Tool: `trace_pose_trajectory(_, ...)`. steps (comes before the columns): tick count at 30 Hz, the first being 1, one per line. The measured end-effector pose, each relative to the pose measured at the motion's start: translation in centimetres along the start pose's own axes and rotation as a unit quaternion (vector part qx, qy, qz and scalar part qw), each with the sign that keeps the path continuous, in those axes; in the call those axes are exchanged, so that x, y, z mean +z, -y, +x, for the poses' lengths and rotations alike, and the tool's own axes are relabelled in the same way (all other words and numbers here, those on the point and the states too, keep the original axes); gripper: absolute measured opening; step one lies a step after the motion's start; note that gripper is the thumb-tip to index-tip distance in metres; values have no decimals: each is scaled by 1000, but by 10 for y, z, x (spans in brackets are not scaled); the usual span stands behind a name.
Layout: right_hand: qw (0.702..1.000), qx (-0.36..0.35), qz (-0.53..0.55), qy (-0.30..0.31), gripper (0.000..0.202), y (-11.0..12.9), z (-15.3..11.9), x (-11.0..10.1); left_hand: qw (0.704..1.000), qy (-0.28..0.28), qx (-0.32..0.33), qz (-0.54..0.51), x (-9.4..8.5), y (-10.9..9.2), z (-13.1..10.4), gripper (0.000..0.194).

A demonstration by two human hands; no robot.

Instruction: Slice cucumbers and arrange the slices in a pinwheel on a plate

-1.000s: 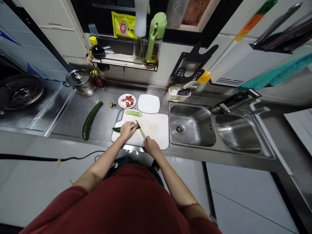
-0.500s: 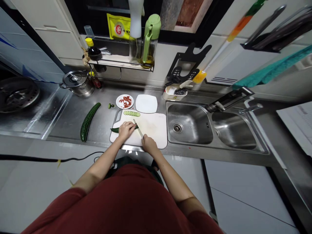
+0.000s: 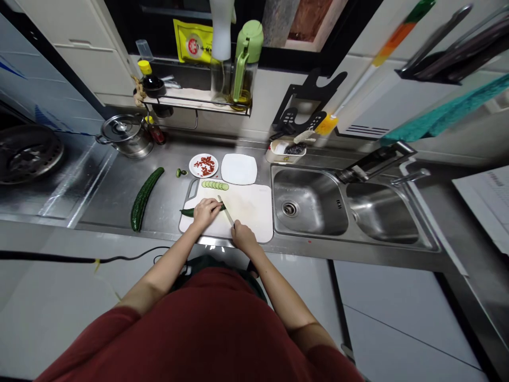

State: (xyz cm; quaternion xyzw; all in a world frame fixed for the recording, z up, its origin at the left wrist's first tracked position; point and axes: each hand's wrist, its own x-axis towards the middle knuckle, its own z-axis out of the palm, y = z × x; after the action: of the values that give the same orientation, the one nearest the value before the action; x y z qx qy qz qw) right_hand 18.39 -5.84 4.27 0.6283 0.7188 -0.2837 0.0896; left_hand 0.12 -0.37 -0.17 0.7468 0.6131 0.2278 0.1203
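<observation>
Left hand (image 3: 205,210) pressing down on cucumber (image 3: 187,212), right hand (image 3: 243,238) gripping knife (image 3: 225,209) beside it

Your left hand (image 3: 204,211) presses down on a dark green cucumber piece (image 3: 187,212) lying across the white plastic cutting board (image 3: 254,215), fingers curled over its cut end. Your right hand (image 3: 243,237) grips the handle of a slim steel-bladed knife (image 3: 226,210), whose blade angles up to meet the cucumber just beside your left fingertips. A row of pale round cucumber slices (image 3: 215,185) lies along the board's far edge. Beyond it sit a small round white plate of red chopped chilli (image 3: 203,165) and a square white plate (image 3: 238,169). A whole long green cucumber (image 3: 143,197) rests on the steel counter (image 3: 115,196) to the left, the double steel sink (image 3: 318,212) to the right.
</observation>
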Motion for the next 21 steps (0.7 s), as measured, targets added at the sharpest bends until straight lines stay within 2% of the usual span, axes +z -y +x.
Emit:
trace_pose_trajectory(14,1000,0,9,-18,23,6,9,-2,1000,2,-6,3,-1,0,-1,25)
trace_pose_trajectory(21,1000,13,-1,-11,23,-2,-12,5,1000,3,-9,-6,-3,-2,-1,26)
